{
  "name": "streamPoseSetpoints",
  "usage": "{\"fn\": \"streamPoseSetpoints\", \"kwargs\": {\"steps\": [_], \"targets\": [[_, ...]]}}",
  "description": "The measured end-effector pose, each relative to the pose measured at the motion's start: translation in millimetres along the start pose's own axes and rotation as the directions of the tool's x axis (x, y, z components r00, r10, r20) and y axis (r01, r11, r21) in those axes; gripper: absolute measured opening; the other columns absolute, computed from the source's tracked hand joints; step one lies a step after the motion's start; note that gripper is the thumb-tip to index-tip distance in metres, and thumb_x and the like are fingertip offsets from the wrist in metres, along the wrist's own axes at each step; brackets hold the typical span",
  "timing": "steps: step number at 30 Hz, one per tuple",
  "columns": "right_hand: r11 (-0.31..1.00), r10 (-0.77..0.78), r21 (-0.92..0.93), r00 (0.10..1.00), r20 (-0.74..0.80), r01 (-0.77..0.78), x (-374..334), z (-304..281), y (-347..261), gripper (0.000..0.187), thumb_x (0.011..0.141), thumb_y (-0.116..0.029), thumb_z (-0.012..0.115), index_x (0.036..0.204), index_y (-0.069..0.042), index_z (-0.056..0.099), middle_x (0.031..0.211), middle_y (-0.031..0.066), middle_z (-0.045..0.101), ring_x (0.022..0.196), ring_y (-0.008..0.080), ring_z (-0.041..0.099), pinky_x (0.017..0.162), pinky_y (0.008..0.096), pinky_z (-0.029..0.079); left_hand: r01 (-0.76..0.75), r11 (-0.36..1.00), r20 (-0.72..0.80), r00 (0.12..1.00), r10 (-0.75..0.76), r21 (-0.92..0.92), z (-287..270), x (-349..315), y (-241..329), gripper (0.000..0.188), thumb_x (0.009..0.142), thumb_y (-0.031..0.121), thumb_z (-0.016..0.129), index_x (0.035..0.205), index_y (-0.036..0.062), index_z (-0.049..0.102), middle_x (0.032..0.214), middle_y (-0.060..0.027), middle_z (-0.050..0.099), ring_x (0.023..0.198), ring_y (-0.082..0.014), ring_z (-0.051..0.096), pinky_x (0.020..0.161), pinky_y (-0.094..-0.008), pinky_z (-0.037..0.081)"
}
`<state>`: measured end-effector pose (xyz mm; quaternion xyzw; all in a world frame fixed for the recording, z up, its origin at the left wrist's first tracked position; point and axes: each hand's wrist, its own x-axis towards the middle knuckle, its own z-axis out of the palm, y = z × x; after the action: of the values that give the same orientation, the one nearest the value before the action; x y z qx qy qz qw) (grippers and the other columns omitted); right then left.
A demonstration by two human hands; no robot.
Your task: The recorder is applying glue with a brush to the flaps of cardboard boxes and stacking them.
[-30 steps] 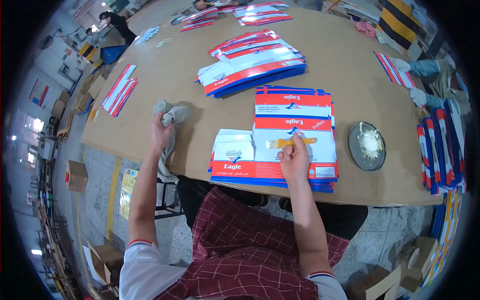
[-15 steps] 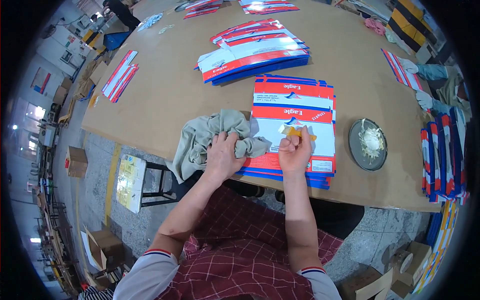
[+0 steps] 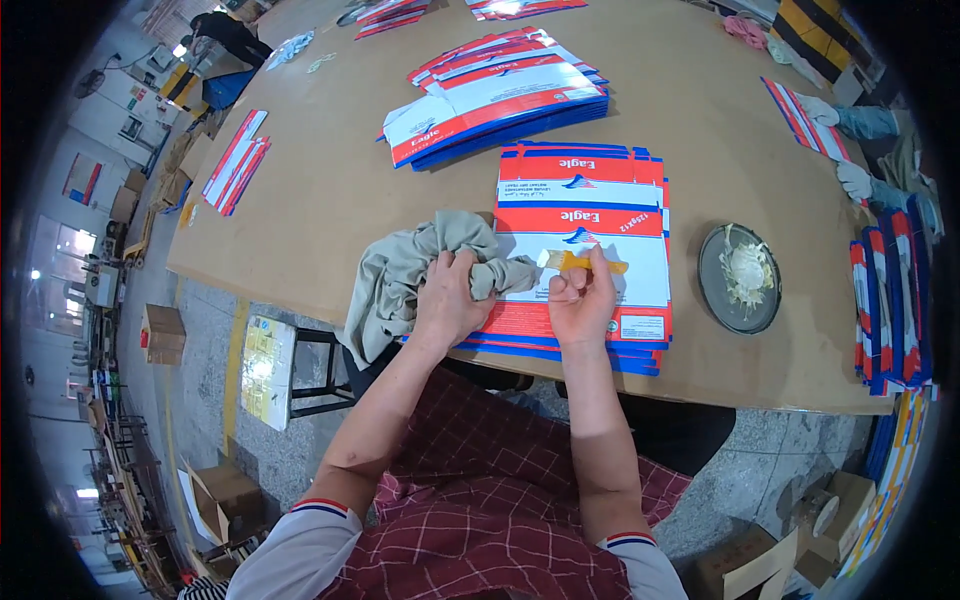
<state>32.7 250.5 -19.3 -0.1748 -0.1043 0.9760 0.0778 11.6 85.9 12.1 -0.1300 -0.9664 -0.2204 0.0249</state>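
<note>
My left hand [image 3: 448, 303] is closed on a crumpled grey-green cloth [image 3: 382, 283], which lies over the table edge and the left side of a stack of flat printed cartons [image 3: 580, 192]. Between the bent fingers of my right hand [image 3: 583, 312] is a small paintbrush [image 3: 576, 262] with a yellow handle, held level above the top carton. Its pale bristles point left, close to the bunched end of the cloth; whether they touch I cannot tell. To the right, a dark round dish [image 3: 711, 286] holds whitish paste [image 3: 747, 277].
More flat cartons [image 3: 500, 108] lie fanned beyond my stack, with a few [image 3: 237, 165] at the left. At the right, a co-worker's gloved hands [image 3: 820, 110] hold a carton above upright bundled cartons [image 3: 888, 305]. A stool [image 3: 268, 370] stands by the table's near left edge.
The brush has moved slightly left and lies more level, its bristles nearer the cloth. My left hand has drawn the cloth's bunched end up towards it. The whole view has shifted a little.
</note>
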Motion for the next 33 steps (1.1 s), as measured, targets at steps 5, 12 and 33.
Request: {"fn": "streamPoseSetpoints", "kwargs": {"steps": [5, 12, 33], "targets": [[1.0, -0.001, 0.003, 1.0, 0.026, 0.001, -1.6, -2.3, 0.7, 0.018, 0.089, -0.029, 0.052, 0.077, -0.015, 0.051, 0.05, -0.0038, 0.041, 0.044, 0.0067, 0.037, 0.05, 0.0246, 0.036, 0.008, 1.0, -0.039, 0.999, -0.007, 0.027, 8.4, 6.7, 1.1, 0.039, 0.065, 0.015, 0.069, 0.097, 0.0058, 0.048, 0.096, -0.017, 0.048, 0.092, -0.0361, 0.05, 0.077, -0.0439, 0.044], [1.0, 0.001, -0.021, 0.995, 0.099, 0.001, 4.2, -2.4, 1.0, 0.019, 0.089, -0.029, 0.052, 0.075, -0.015, 0.05, 0.049, -0.0038, 0.041, 0.045, 0.0065, 0.039, 0.051, 0.025, 0.039, -0.184, 0.982, -0.531, 0.827, 0.183, 0.053, 5.0, 51.5, -57.0, 0.036, 0.064, 0.008, 0.067, 0.094, 0.0048, 0.048, 0.093, -0.0183, 0.047, 0.086, -0.0374, 0.052, 0.073, -0.0443, 0.045], [0.999, -0.001, -0.033, 1.0, 0.001, 0.001, -2.3, 2.2, 6.2, 0.016, 0.089, -0.028, 0.051, 0.078, -0.016, 0.052, 0.049, -0.0052, 0.038, 0.046, 0.006, 0.038, 0.049, 0.024, 0.035, -0.28, 0.891, 0.049, 0.958, 0.281, 0.357, -61.8, 179.3, -102.4, 0.049, 0.083, 0.031, 0.054, 0.125, 0.0084, 0.043, 0.123, -0.0191, 0.046, 0.112, -0.0327, 0.045, 0.091, -0.046, 0.037]]}}
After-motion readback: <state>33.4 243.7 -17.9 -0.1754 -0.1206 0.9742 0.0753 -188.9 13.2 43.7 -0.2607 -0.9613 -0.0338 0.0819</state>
